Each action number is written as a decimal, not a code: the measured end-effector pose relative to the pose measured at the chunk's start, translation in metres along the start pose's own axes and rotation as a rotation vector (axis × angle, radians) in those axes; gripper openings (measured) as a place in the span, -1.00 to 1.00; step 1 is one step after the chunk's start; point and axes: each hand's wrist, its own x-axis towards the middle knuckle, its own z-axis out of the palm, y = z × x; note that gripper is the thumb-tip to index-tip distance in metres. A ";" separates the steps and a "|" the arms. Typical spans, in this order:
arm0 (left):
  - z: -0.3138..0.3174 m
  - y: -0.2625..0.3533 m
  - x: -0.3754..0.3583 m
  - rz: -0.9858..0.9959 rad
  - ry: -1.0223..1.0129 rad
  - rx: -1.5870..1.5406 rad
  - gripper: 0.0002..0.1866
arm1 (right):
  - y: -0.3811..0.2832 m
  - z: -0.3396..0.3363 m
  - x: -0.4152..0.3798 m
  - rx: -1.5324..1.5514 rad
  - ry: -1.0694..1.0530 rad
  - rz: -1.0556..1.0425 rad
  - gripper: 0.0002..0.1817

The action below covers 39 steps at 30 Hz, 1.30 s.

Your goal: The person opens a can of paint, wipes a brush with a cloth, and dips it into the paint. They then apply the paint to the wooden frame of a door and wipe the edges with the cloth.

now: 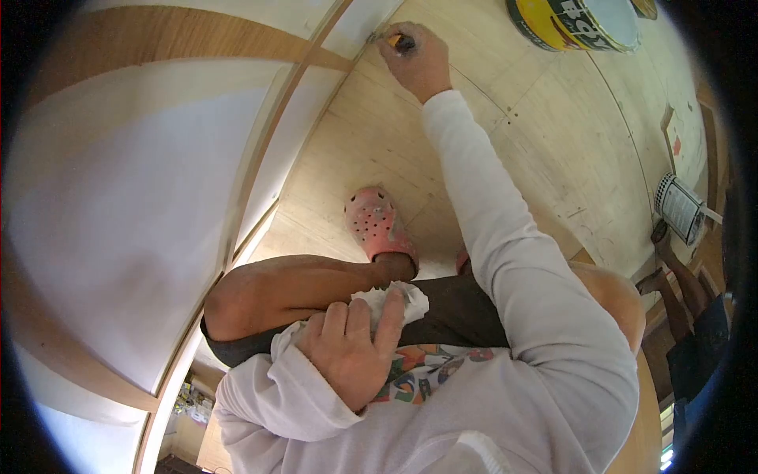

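My right hand reaches far forward, its fingers wrapped round a tool with an orange and black handle. The tool's working end is mostly hidden and points at the bottom edge of the white wood-trimmed panel, where it meets the floor. Close to my body, my left hand rests over my lap, closed on a crumpled white cloth that bulges past the fingers.
A large yellow and black paint bucket stands on the pale plywood floor at upper right. Farther right is a smaller tin, near another person's legs. My foot wears a pink clog beside the panel.
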 end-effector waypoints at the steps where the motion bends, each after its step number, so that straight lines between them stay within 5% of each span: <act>1: 0.000 0.001 0.001 0.001 0.002 0.001 -0.55 | -0.009 -0.006 -0.004 0.108 -0.094 0.135 -0.81; 4: 0.001 0.001 0.000 0.004 -0.005 0.012 -0.55 | -0.007 -0.010 0.002 0.186 -0.142 0.304 -0.80; 8: 0.003 0.000 -0.003 -0.004 0.002 0.011 -0.56 | 0.000 -0.021 0.028 -0.040 -0.065 0.257 -0.84; 11: 0.004 0.001 -0.004 -0.024 -0.006 0.012 -0.56 | 0.011 -0.020 0.037 0.044 0.125 0.103 -0.90; 17: 0.002 0.003 -0.003 -0.039 -0.018 -0.007 -0.56 | 0.011 0.005 -0.002 -0.187 -0.067 -0.171 -0.89; 20: 0.001 0.004 -0.002 -0.026 -0.010 -0.007 -0.57 | -0.011 0.000 -0.018 0.031 -0.139 0.071 -0.82; 30: 0.005 0.007 -0.006 -0.039 -0.004 0.029 -0.58 | 0.013 -0.021 0.026 0.080 0.147 0.072 -0.89; 39: 0.005 0.008 -0.006 -0.017 0.050 0.037 -0.59 | -0.002 0.000 -0.007 -0.064 -0.131 -0.061 -0.89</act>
